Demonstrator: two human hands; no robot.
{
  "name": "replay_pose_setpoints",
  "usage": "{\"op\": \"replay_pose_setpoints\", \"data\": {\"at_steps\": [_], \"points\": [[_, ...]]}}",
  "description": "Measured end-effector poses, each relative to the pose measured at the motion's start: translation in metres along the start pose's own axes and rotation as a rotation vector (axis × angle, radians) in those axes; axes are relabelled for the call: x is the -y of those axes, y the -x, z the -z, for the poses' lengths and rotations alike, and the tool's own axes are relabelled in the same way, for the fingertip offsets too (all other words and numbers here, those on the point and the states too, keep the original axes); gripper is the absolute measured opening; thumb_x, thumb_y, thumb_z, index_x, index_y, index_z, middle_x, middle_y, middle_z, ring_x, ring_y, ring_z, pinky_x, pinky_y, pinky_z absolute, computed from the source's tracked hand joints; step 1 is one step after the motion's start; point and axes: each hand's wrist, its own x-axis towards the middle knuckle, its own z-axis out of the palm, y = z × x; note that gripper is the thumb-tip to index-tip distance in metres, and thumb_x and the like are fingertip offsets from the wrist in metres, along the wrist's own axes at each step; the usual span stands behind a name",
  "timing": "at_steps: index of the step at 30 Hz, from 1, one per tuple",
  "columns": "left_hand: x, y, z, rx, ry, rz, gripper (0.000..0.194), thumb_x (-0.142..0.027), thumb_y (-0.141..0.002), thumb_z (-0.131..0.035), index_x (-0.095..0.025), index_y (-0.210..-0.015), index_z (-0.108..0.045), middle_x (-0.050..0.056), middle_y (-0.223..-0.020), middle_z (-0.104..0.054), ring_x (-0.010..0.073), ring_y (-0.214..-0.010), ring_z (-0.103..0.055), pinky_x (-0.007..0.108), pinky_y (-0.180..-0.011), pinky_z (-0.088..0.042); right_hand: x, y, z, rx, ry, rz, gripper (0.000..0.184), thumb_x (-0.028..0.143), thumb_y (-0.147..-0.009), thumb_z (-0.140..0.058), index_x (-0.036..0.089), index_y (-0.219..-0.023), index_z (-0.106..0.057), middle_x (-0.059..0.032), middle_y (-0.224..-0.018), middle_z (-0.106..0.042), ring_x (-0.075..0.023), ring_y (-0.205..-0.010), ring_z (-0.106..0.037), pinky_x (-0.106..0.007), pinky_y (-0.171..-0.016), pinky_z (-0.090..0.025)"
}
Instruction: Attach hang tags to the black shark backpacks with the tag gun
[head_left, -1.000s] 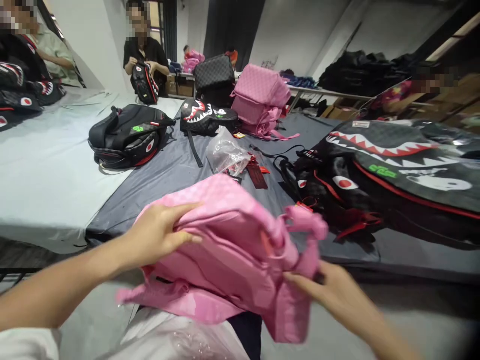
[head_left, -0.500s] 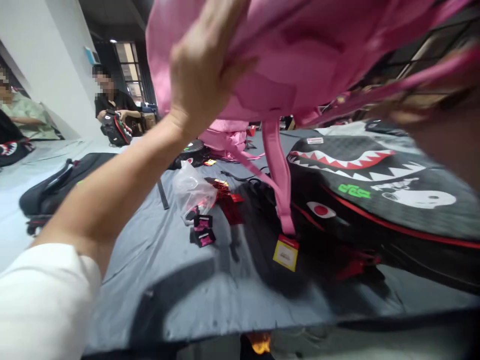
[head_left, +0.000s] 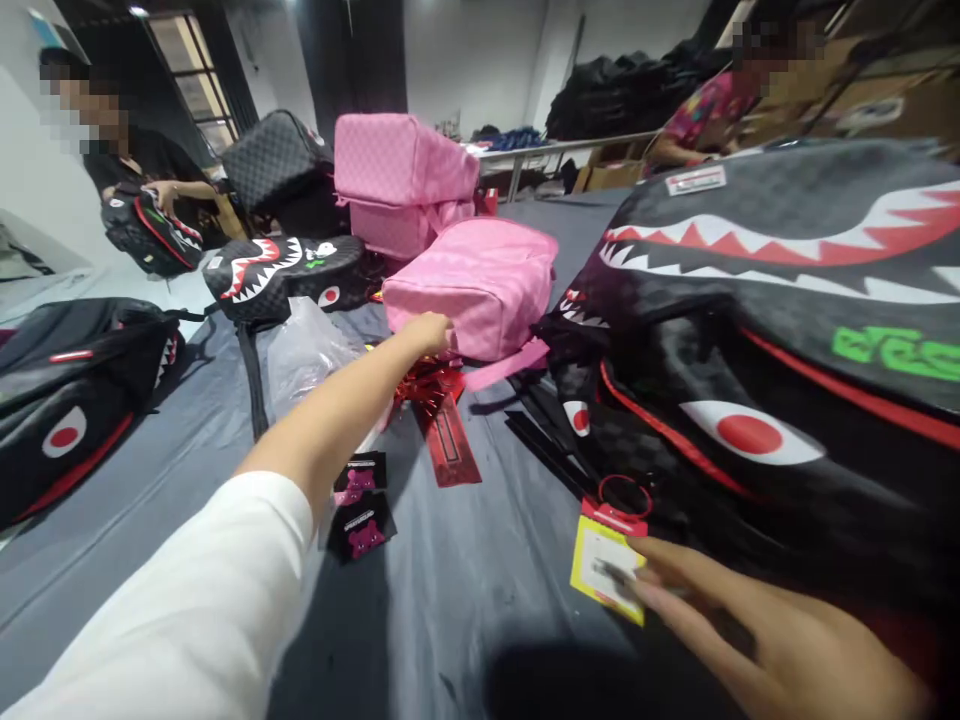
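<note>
A pink checkered backpack (head_left: 480, 290) lies on the table ahead, with my left hand (head_left: 432, 333) reaching to its near side. Most of the left fingers are hidden, so their grip cannot be made out. My right hand (head_left: 735, 610) is closed at the lower right, thumb and finger toward a yellow-bordered tag (head_left: 600, 565). A thin grey pointed tool (head_left: 616, 574), partly blurred, shows at those fingertips, over the tag. Beside it lies a large black-and-grey shark-mouth backpack (head_left: 675, 360) with a red eye and red zip edge.
Small black cards with pink bears (head_left: 367, 535), a red packet (head_left: 450, 445) and a clear plastic bag (head_left: 307, 350) lie near my left arm. More shark backpacks (head_left: 285, 275) and stacked pink bags (head_left: 405, 165) stand behind. A person (head_left: 161, 170) handles a backpack across the table.
The pink backpack, raised in front of me before, now rests on the table farther away. My left hand went forward and down with it; my right hand came down to the tag.
</note>
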Motion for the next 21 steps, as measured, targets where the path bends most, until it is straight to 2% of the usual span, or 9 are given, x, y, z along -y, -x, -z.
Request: {"op": "replay_pose_setpoints", "data": {"at_steps": [3,5,7,9,11,14,17,19,21], "points": [[0.009,0.023,0.031,0.02,0.019,-0.02,0.052,-0.029,-0.086,-0.065,-0.018,-0.136,-0.059,0.01,-0.135,-0.063,0.0246,-0.125,-0.059,0.03,-0.103,-0.046,0.041,-0.03,-0.004,0.0,0.148,0.103,0.035,0.051,-0.087,-0.052,0.033,-0.107,-0.074,-0.0018,-0.092,-0.078,-0.0277,-0.078,-0.075,-0.039,-0.064,-0.059],[0.018,0.047,0.053,0.004,0.087,-0.019,0.056,-0.032,-0.089,-0.063,-0.017,-0.142,-0.053,0.009,-0.139,-0.061,0.0217,-0.127,-0.058,0.026,-0.104,-0.045,0.073,-0.057,-0.003,-0.055,0.307,0.177,0.036,0.044,-0.091,-0.051,0.027,-0.116,-0.07,-0.0051,-0.1,-0.077,-0.0277,-0.083,-0.074,-0.038,-0.067,-0.057],[0.026,0.071,0.069,-0.048,0.204,0.028,0.064,-0.035,-0.09,-0.061,-0.013,-0.148,-0.043,0.012,-0.145,-0.055,0.0209,-0.129,-0.056,0.025,-0.106,-0.043,0.097,-0.088,0.002,-0.149,0.524,0.177,0.034,0.038,-0.093,-0.052,0.021,-0.119,-0.068,-0.0117,-0.104,-0.073,-0.0301,-0.088,-0.07,-0.037,-0.064,-0.053],[0.029,0.085,0.077,-0.136,0.294,0.096,0.073,-0.038,-0.09,-0.061,-0.011,-0.152,-0.034,0.014,-0.152,-0.046,0.0226,-0.136,-0.05,0.028,-0.111,-0.04,0.106,-0.116,0.011,-0.284,0.725,0.108,0.036,0.036,-0.095,-0.051,0.015,-0.119,-0.066,-0.0213,-0.12,-0.065,-0.036,-0.1,-0.064,-0.037,-0.06,-0.05],[0.024,0.086,0.078,-0.218,0.289,0.105,0.077,-0.039,-0.089,-0.062,-0.011,-0.154,-0.03,0.015,-0.156,-0.04,0.0249,-0.141,-0.043,0.032,-0.116,-0.035,0.099,-0.137,0.02,-0.406,0.825,0.01,0.042,0.037,-0.095,-0.052,0.01,-0.126,-0.063,-0.0296,-0.139,-0.049,-0.0433,-0.114,-0.055,-0.04,-0.061,-0.05],[-0.001,0.064,0.068,-0.247,0.222,0.032,0.077,-0.043,-0.088,-0.064,-0.015,-0.153,-0.033,0.017,-0.159,-0.032,0.0298,-0.149,-0.029,0.041,-0.12,-0.029,0.074,-0.147,0.021,-0.423,0.83,-0.076,0.059,0.033,-0.095,-0.054,0.005,-0.145,-0.045,-0.0377,-0.15,-0.031,-0.0539,-0.128,-0.042,-0.049,-0.067,-0.053],[-0.045,0.023,0.047,-0.226,0.21,0.015,0.078,-0.05,-0.087,-0.064,-0.022,-0.153,-0.032,0.015,-0.165,-0.016,0.0349,-0.153,-0.009,0.056,-0.12,-0.025,0.06,-0.134,0.005,-0.401,0.872,-0.039,0.056,0.022,-0.096,-0.043,0.006,-0.15,-0.039,-0.033,-0.156,-0.025,-0.0595,-0.134,-0.033,-0.053,-0.066,-0.055],[-0.075,-0.007,0.031,-0.22,0.267,0.085,0.082,-0.059,-0.086,-0.061,-0.024,-0.153,-0.031,0.014,-0.166,-0.01,0.0386,-0.153,-0.004,0.064,-0.115,-0.028,0.061,-0.121,-0.013,-0.376,0.919,0.076,0.052,0.016,-0.095,-0.038,0.01,-0.146,-0.046,-0.0257,-0.158,-0.028,-0.0549,-0.134,-0.037,-0.047,-0.063,-0.057],[-0.099,-0.036,0.015,-0.257,0.35,0.235,0.089,-0.07,-0.083,-0.056,-0.024,-0.154,-0.028,0.015,-0.166,-0.006,0.0434,-0.152,-0.001,0.069,-0.109,-0.033,0.062,-0.113,-0.032,-0.267,0.941,0.205,0.051,0.013,-0.094,-0.035,0.013,-0.143,-0.051,-0.0214,-0.158,-0.032,-0.0467,-0.133,-0.043,-0.04,-0.061,-0.058]]}}
